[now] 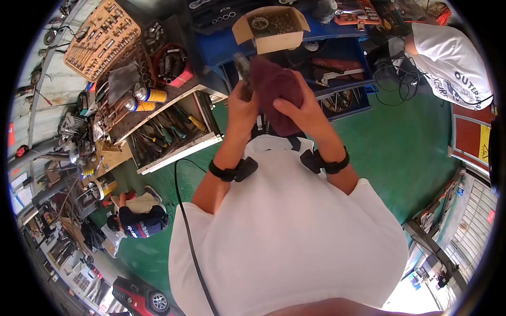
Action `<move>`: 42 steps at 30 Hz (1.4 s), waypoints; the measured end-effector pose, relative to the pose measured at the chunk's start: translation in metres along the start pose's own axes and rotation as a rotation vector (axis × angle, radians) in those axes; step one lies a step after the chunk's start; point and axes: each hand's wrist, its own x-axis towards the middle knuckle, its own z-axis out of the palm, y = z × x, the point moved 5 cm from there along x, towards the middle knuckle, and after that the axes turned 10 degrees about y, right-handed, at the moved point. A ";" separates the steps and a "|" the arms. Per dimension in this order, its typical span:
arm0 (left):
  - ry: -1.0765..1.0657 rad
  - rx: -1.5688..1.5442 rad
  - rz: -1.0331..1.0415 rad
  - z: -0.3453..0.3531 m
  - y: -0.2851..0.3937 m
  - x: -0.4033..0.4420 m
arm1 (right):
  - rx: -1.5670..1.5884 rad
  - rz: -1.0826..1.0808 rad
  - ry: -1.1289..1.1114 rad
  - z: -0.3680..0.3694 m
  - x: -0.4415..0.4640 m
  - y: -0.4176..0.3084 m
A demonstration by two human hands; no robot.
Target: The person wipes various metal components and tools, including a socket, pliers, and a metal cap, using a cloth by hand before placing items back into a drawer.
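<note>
A dark maroon cloth (273,87) is bunched up in front of my chest. My right hand (304,108) is closed on its right side, thumb pressed across the folds. On the other side, my left hand (243,111) is wrapped around a greyish metal tool (242,65), whose upper end sticks out beyond the fingers. That tool is blurred and partly covered by hand and cloth, so its exact kind does not show. The cloth touches the tool and the left fingers.
An open cardboard box (284,43) of small parts stands on the blue workbench (216,52), above open drawers. Left are a tool-filled drawer (168,131), spray cans (153,95) and a socket set (103,39). One person (453,60) stands right; another (139,218) crouches lower left. A black cable (184,221) hangs beside me.
</note>
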 end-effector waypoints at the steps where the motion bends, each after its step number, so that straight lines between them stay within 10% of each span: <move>1: -0.017 0.084 0.082 -0.001 0.005 0.001 | 0.000 0.003 -0.001 0.001 -0.001 0.000; 11: -0.064 0.321 0.120 -0.004 0.029 -0.021 | 0.117 0.161 0.137 -0.005 0.012 0.020; 19: -0.219 -0.492 -0.293 0.011 0.033 -0.008 | 0.078 0.072 0.038 -0.009 0.010 0.019; 42: -0.272 -0.400 -0.048 -0.025 0.036 0.005 | -0.421 -0.004 -0.255 0.004 0.014 0.001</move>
